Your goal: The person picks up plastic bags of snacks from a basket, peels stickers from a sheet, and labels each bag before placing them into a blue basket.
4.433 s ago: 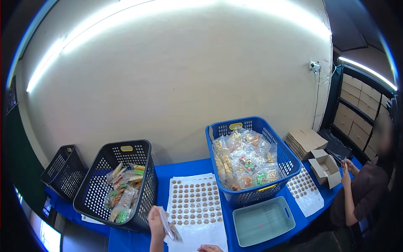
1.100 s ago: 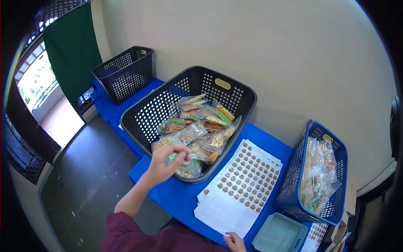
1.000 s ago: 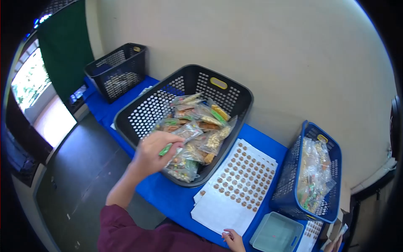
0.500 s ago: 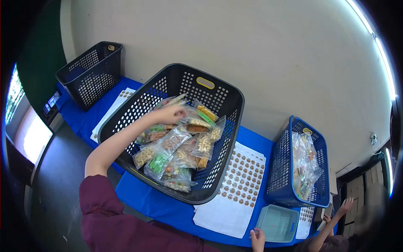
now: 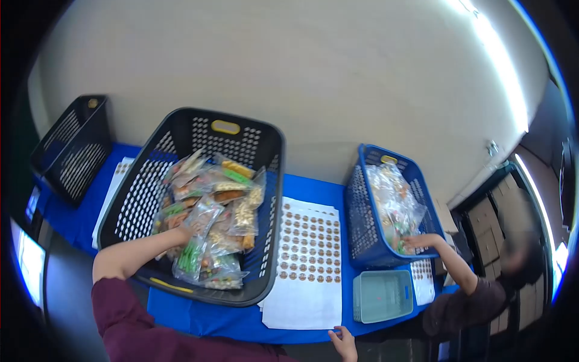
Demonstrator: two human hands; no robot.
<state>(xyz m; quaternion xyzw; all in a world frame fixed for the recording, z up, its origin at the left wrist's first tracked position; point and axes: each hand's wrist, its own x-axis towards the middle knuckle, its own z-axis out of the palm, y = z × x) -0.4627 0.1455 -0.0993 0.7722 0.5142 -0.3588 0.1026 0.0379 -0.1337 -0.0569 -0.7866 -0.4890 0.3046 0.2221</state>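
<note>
My left hand (image 5: 183, 232) is buried among the snack packets (image 5: 208, 217) in the black basket (image 5: 181, 199); whether it grips one, I cannot tell. My right hand (image 5: 345, 342) rests loosely open at the tabletop (image 5: 205, 317) edge. The sticker sheet (image 5: 306, 259) looks nearly full, the blue basket (image 5: 386, 211) still holds many packets.

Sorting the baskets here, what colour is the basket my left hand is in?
Black, with a yellow handle tag; the basket shows best in the head view, left hand inside.
</note>
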